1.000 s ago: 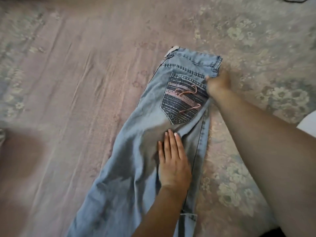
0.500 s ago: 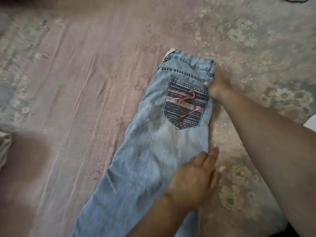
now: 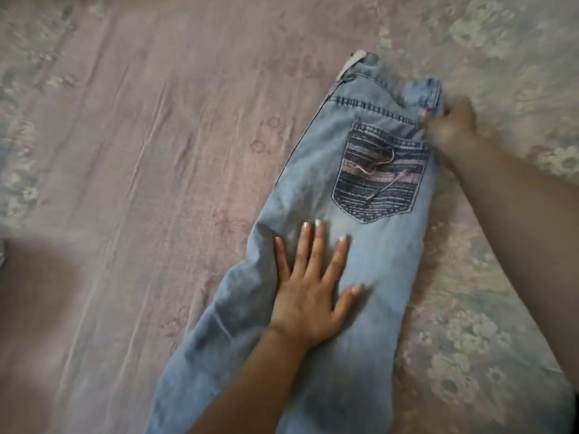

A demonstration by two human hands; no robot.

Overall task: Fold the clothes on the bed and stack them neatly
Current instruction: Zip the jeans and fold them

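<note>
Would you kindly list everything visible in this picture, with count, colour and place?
jeans: one pair, light blue, lying along the bed from top right to bottom centre.
back pocket: one, dark with pink stitching, on the jeans' upper part.
bedsheet: one, pinkish with pale floral borders, under everything.
left hand: one, flat with spread fingers, pressing the jeans below the pocket.
right hand: one, blurred, gripping the waistband's right corner.

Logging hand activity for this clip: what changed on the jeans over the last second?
The left hand swept to the jeans' right edge, then back left; it presses flat below the back pocket. The waistband has bunched. The right hand keeps its grip on the waistband corner; jeans remain on the bedsheet.
</note>
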